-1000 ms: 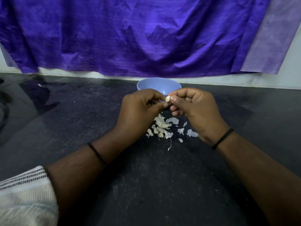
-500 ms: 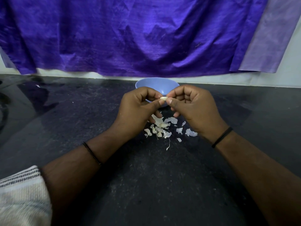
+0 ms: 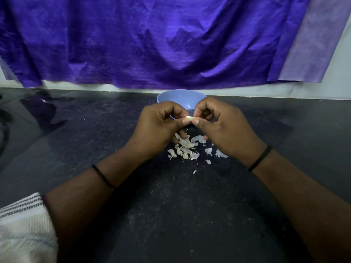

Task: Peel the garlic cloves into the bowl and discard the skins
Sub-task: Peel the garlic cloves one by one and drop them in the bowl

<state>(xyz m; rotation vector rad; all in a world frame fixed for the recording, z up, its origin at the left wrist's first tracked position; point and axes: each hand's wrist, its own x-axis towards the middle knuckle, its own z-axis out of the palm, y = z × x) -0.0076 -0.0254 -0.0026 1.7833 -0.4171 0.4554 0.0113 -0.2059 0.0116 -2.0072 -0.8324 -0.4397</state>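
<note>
Pinching between both hands' fingers (image 3: 187, 121): garlic clove (image 3: 190, 118).

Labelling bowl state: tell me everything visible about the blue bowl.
The blue bowl is round, pale blue, smooth and matte, plastic by the look. It stands upright on the dark counter near the back wall, beyond both hands, which hide its near side. Only the far inner wall shows; contents cannot be seen. Whether the hands touch it cannot be told.

left hand (image 3: 155, 128): fingers curled, thumb pinching | right hand (image 3: 224, 128): fingers curled, thumb pinching | thumbs nearly touching
</note>
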